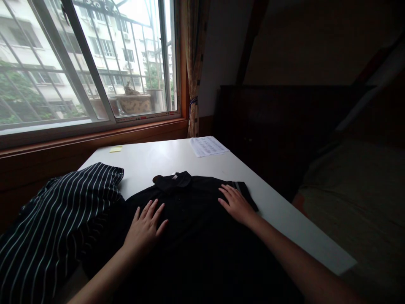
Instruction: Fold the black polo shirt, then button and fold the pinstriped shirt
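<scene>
A black polo shirt (190,228) lies spread out on the white table (152,154), its collar toward the far side and its buttoned front facing up. My left hand (145,226) rests flat on the shirt's left chest area with the fingers spread. On the other side, my right hand (236,204) lies flat near the right shoulder, beside the short sleeve with pale stripes at its edge. Neither hand grips anything. The left sleeve is hard to make out in the dark, close to the striped garment.
A black-and-white striped garment (69,215) is heaped along the table's left side. Printed papers (209,146) lie at the far right corner and a yellow note (115,149) at the far left. Beyond stand a barred window (126,63), a curtain (193,67) and dark furniture (268,126).
</scene>
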